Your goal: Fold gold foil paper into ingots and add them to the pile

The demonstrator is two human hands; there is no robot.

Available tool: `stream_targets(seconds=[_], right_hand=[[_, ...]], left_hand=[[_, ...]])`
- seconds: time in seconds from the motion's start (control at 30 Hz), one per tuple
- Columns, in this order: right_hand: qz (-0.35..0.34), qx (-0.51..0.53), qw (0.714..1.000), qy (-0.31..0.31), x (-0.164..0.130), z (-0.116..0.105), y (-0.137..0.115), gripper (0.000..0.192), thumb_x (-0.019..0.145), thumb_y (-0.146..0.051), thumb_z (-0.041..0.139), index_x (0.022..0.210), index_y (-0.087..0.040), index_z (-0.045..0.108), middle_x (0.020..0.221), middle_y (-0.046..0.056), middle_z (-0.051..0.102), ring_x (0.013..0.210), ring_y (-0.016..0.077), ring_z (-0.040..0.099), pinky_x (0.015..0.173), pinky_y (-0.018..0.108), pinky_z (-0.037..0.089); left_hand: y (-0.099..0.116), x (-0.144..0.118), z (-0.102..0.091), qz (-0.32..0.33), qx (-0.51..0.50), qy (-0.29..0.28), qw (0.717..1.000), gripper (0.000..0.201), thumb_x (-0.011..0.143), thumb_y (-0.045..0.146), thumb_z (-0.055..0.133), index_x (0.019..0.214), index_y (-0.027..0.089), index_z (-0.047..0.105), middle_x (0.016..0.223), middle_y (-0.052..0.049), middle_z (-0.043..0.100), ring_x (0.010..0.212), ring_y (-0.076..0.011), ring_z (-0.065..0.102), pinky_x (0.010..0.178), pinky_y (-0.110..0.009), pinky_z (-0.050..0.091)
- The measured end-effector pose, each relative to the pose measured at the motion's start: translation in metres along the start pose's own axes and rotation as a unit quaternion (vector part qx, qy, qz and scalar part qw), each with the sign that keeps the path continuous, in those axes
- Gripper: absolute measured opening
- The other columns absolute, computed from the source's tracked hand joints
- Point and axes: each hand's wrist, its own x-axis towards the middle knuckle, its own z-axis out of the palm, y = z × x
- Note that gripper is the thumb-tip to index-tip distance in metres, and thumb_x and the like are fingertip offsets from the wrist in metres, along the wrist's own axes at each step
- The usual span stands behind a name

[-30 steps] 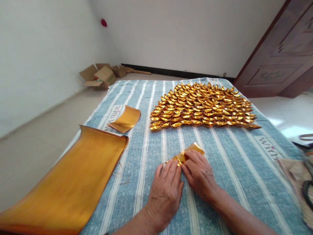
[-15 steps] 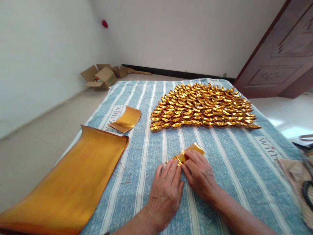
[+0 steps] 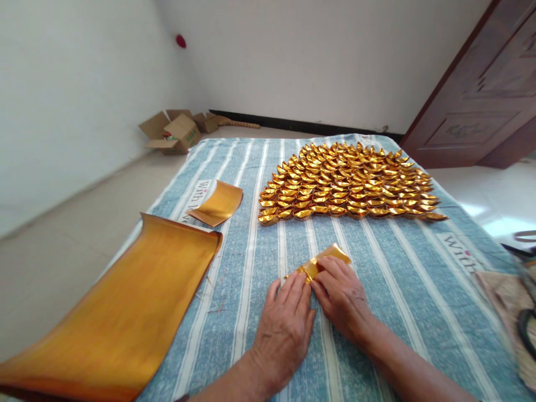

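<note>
1. Gold foil piece (image 3: 337, 252), lower centre of the frame, seemingly part-folded: right hand (image 3: 339, 293) pinches it; left hand (image 3: 285, 329), fingers outstretched, presses its left end.
2. Folded gold boats (image 3: 347, 184), upper right: apparently finished.
3. Curled gold sheets (image 3: 117, 301), left: apparently unused.

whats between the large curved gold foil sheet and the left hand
In the head view, a few thin brownish strands lie on blue-and-white striped cloth between the gold sheet and the left hand.
</note>
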Motion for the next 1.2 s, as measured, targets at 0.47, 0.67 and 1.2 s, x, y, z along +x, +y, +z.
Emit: stream_targets(seconds=[0.47, 0.67, 1.2], right_hand=[[-0.015, 0.000, 1.000, -0.012, 0.001, 0.002, 0.003, 0.023, 0.094, -0.017, 0.043, 0.078, -0.017, 0.059, 0.092, 0.008, 0.059, 0.089, 0.0213, 0.052, 0.081, 0.037, 0.044], [-0.019, -0.007, 1.000, -0.016, 0.000, 0.006, 0.005, 0.023, 0.095, -0.020, 0.043, 0.080, -0.018, 0.060, 0.092, 0.007, 0.060, 0.090, 0.0209, 0.052, 0.082, 0.036, 0.044], [-0.132, -0.089, 0.986, -0.048, -0.012, 0.003, 0.014, 0.022, 0.094, -0.021, 0.044, 0.099, -0.016, 0.065, 0.099, 0.013, 0.060, 0.104, 0.0276, 0.052, 0.081, 0.040, 0.049]], left_hand=[[-0.004, -0.002, -0.006, -0.023, -0.032, -0.097, 0.995, 0.044, 0.091, 0.021, 0.046, 0.133, 0.010, 0.045, 0.141, -0.015, 0.046, 0.131, -0.0305, 0.042, 0.102, -0.058, 0.036], [-0.011, -0.004, -0.011, -0.039, -0.081, -0.127, 0.988, 0.051, 0.091, 0.025, 0.048, 0.140, 0.017, 0.036, 0.145, -0.011, 0.043, 0.134, -0.0273, 0.038, 0.106, -0.060, 0.030], [-0.013, -0.005, -0.010, -0.041, -0.088, -0.150, 0.984, 0.051, 0.093, 0.028, 0.045, 0.142, 0.021, 0.032, 0.149, -0.009, 0.037, 0.138, -0.0267, 0.031, 0.108, -0.063, 0.021]])
